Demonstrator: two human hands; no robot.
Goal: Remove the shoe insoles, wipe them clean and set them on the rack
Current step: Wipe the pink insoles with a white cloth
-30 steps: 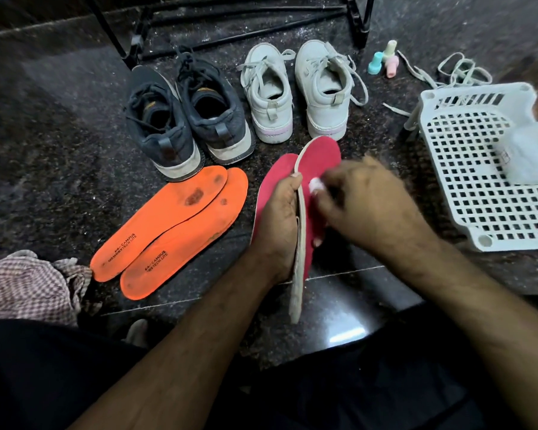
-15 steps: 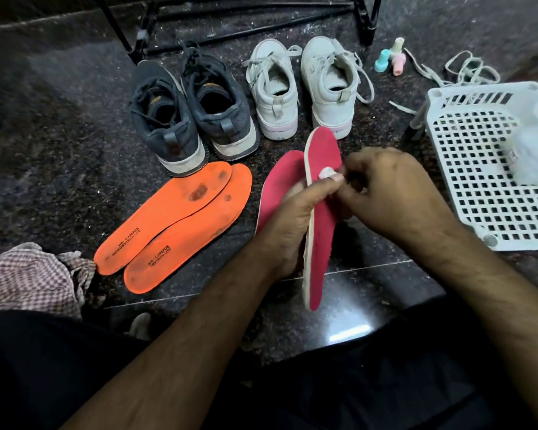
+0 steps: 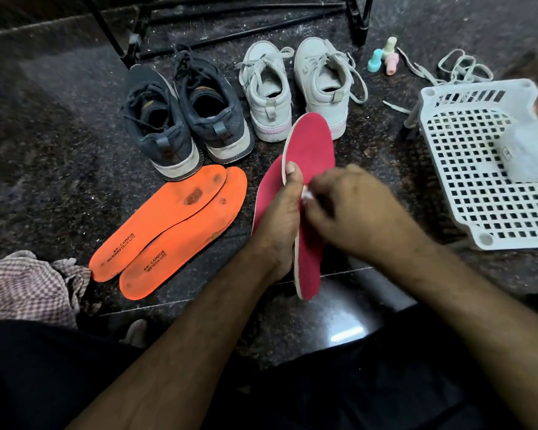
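Note:
My left hand grips a pink insole by its edge and holds it on its side above the floor. My right hand pinches a small white wipe against the insole's pink face. A second pink insole lies on the floor behind my left hand, partly hidden. Two orange insoles with dark stains lie side by side to the left. A white plastic rack stands at the right.
A dark pair of sneakers and a white pair stand beyond the insoles. A checked cloth lies at the left. Small bottles and loose laces are near the rack; a white packet lies on it. Black metal bars run behind.
The pink insole has turned so more of its pink face shows. My right hand has slid down the insole with the wipe, and my left thumb now presses higher on the edge.

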